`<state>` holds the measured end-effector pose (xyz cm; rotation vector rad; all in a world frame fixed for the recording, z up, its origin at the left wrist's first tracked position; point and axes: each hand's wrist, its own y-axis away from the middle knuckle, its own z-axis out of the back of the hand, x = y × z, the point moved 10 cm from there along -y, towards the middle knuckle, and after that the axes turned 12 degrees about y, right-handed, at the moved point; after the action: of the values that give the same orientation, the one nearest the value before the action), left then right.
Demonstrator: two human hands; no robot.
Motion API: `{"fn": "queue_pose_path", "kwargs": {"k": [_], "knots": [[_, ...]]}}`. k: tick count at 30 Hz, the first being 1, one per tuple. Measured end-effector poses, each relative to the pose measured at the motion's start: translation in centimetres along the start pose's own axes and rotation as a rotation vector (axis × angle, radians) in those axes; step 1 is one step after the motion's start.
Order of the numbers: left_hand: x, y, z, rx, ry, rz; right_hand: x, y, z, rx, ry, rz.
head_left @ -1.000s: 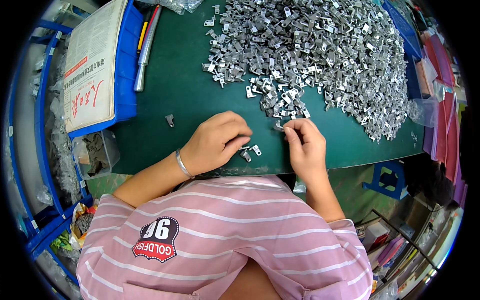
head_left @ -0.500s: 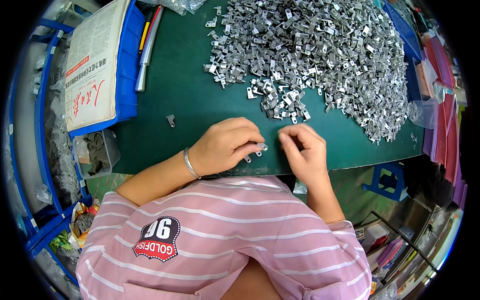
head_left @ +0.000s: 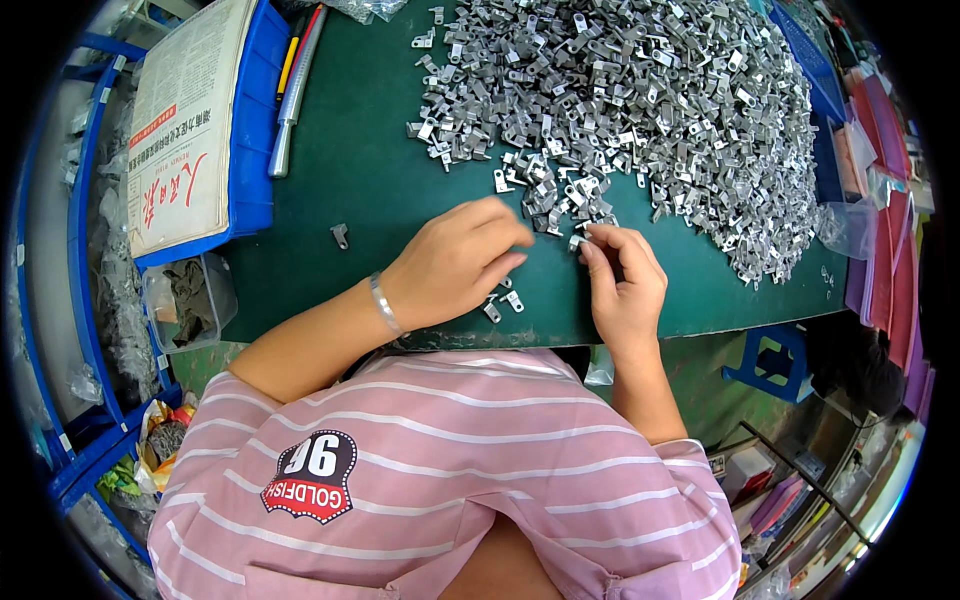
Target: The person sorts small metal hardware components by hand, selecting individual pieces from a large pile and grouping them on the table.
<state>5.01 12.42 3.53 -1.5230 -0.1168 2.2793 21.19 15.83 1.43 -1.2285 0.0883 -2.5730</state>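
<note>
Small bent metal brackets, each with a hole, lie in a large pile [head_left: 620, 110] across the far side of the green table [head_left: 390, 140]. At the pile's near edge my right hand [head_left: 628, 285] pinches one metal bracket [head_left: 576, 243] between thumb and index finger. To its left my left hand [head_left: 455, 262] hovers over the table, thumb and index finger apart, with nothing visible between them. Just below its fingertips lie a few loose brackets [head_left: 514, 301], partly hidden by the hand. Another single bracket [head_left: 340, 236] sits apart, left of my left hand.
A blue bin [head_left: 254, 200] holding newspapers [head_left: 180, 150] stands at the left, with a metal-bladed knife [head_left: 285, 140] and pens beside it. Below it is a clear tub [head_left: 215, 300]. A blue stool [head_left: 770, 362] stands on the floor at right.
My left hand has let go of a bracket, which lies with the others near the table's front edge, and has risen slightly. My right hand has moved toward the pile and pinched a bracket.
</note>
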Motion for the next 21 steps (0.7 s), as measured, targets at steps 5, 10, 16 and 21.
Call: {"fn": "queue_pose_path", "kwargs": {"k": [5,10,16,21], "knots": [[0.2,-2.4,-1.6,-0.050,-0.161,-0.057,-0.8,1.2,-0.6,0.065,-0.417,-0.074],[0.6,-2.3,-2.2,-0.043,-0.219,-0.088,-1.9,2.0,-0.9,0.098,-0.709,-0.136],[0.7,-1.9,-1.8,-0.060,-0.220,-0.068,-1.8,2.2,-0.5,0.047,-0.787,-0.145],[0.5,-1.6,-0.7,-0.105,-0.152,-0.047,0.7,2.5,-0.1,0.007,-0.409,0.115]]}}
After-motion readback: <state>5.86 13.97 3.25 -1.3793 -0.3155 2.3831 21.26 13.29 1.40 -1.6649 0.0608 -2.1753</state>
